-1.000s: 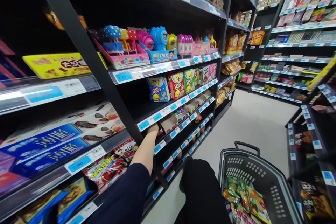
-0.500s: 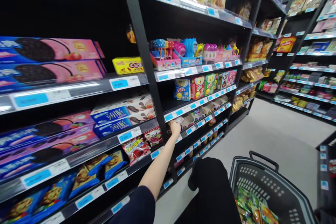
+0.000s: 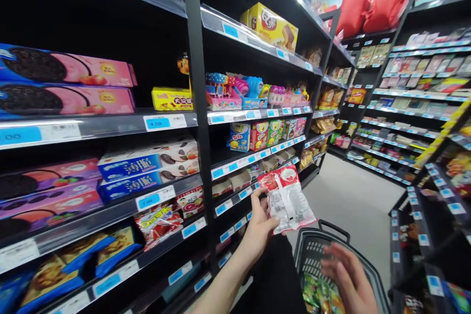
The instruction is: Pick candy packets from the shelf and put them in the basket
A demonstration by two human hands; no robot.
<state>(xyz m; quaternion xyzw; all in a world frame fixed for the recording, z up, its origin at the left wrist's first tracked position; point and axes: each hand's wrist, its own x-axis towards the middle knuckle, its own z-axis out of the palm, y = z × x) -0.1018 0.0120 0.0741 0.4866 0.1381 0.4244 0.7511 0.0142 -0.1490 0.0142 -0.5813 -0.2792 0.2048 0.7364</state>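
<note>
My left hand (image 3: 260, 223) grips the left edge of a red and silver-white snack packet (image 3: 289, 200), held up in front of the shelves. The packet's printed back, with its centre seam, faces me. Lower right, over the dark grey shopping basket (image 3: 379, 274), hovers my right hand (image 3: 349, 277). Its fingers are somewhat blurred but apart, and nothing is in them. Green snack packets (image 3: 318, 292) lie inside the basket, partly covered by the right hand.
Black shelving on the left carries pink and blue biscuit boxes (image 3: 69, 100), a yellow box (image 3: 172, 99), small candy boxes (image 3: 259, 135) and lollipop trays (image 3: 224, 95). An upright post (image 3: 200, 122) divides the bays. Grey floor (image 3: 342, 189) runs beyond the basket; low shelves stand right.
My left hand has come out of the low shelf and up, bringing the red and silver-white packet. My right hand has entered over the basket. The view has turned and tilted up.
</note>
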